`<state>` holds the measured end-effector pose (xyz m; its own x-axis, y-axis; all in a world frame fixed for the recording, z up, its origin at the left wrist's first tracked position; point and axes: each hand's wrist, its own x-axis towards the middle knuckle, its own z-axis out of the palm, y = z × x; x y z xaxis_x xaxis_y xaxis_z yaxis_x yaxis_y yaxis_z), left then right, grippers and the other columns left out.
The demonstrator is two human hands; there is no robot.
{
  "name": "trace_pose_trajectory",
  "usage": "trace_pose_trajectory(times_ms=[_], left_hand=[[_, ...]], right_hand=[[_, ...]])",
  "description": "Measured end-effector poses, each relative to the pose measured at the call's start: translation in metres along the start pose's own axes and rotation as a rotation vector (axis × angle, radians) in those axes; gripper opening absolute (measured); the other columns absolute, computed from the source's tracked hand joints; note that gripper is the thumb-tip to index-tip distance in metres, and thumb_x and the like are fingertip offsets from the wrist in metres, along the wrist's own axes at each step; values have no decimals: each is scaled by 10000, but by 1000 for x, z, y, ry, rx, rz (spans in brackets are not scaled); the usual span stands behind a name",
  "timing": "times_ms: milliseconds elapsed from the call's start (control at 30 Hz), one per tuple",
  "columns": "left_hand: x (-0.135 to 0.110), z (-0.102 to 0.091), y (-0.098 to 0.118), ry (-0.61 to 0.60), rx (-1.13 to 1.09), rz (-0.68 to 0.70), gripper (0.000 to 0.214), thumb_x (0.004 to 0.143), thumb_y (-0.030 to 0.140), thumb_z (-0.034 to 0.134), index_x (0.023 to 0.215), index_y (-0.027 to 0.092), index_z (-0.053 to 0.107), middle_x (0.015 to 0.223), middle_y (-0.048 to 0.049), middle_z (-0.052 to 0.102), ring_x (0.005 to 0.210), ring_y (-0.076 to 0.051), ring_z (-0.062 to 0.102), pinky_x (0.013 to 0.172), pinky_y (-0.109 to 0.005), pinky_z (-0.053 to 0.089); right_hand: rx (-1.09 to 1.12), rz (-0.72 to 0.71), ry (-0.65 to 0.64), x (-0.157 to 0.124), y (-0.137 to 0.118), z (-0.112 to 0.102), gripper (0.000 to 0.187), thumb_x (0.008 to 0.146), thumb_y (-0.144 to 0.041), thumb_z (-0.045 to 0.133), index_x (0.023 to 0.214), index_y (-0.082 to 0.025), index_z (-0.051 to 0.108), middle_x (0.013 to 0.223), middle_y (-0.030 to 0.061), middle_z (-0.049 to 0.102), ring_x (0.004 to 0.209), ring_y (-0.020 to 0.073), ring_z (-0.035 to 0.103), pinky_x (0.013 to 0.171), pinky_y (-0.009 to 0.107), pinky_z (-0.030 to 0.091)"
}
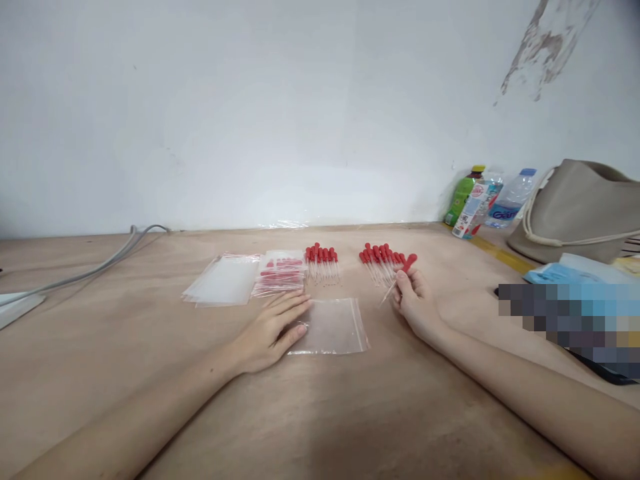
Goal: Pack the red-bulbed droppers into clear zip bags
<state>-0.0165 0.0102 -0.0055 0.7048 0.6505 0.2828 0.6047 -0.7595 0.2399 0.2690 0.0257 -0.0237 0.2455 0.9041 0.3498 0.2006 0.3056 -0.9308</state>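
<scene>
My left hand lies with its fingers stretched out over the left end of a clear zip bag, flat on the table. My right hand pinches a dropper with a red bulb, its thin clear tube slanting down to the left, right of the bag. Beyond the hands lie two groups of similar droppers, a left group and a right group. Left of them are filled bags with red bulbs inside, partly behind my left fingers, and a stack of flat clear bags.
At the back right stand a green bottle, a carton and a water bottle beside a grey-beige bag. A blue packet lies near a blurred patch. A grey cable crosses the table's left side; a wall closes the back.
</scene>
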Motion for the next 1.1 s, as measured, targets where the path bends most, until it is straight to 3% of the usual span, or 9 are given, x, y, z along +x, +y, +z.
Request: trace_pose_trajectory(times_ms=[100,200,433,600,900,1100], left_hand=[[1,0,0,-61,-47,28,455,910,345,398,1350,251,334,1387,-38,360,1296,-218,284,1071,-447,237],[2,0,0,-124,-82,26,432,912,350,397,1334,264,363,1375,-25,379,1274,-200,332,1072,-426,248],[2,1,-1,-125,-69,14,421,911,354,399,1320,258,385,1369,-22,388,1273,-193,334,1075,-437,236],[2,0,0,-108,-92,26,418,907,352,408,1315,262,395,1359,-38,400,1259,-212,357,1059,-451,259],[3,-1,3,-71,-99,22,441,896,344,429,1325,250,382,1335,-47,436,1235,-216,389,1031,-432,312],[3,-3,5,-69,-94,9,466,891,356,435,1337,244,362,1331,-55,442,1230,-217,393,1025,-422,318]], right_hand=[[227,134,0,-5,-3,3,370,723,-442,549,942,-251,319,538,-115,420,337,60,343,330,180,275],[263,147,-3,-6,-5,8,507,644,-379,634,981,-246,279,571,-123,476,381,70,453,347,180,367],[303,139,-16,-5,-3,9,510,643,-327,634,993,-235,275,613,-107,508,461,88,545,407,199,451],[395,218,-71,-10,-6,11,443,647,-311,652,896,-242,292,627,-87,555,513,114,602,497,241,495],[510,365,-363,-17,-8,11,226,714,-287,597,762,-207,391,726,4,645,669,140,643,661,300,496],[224,283,-687,-14,-11,4,251,621,-265,712,727,-167,507,615,-46,566,501,52,503,470,179,397]])
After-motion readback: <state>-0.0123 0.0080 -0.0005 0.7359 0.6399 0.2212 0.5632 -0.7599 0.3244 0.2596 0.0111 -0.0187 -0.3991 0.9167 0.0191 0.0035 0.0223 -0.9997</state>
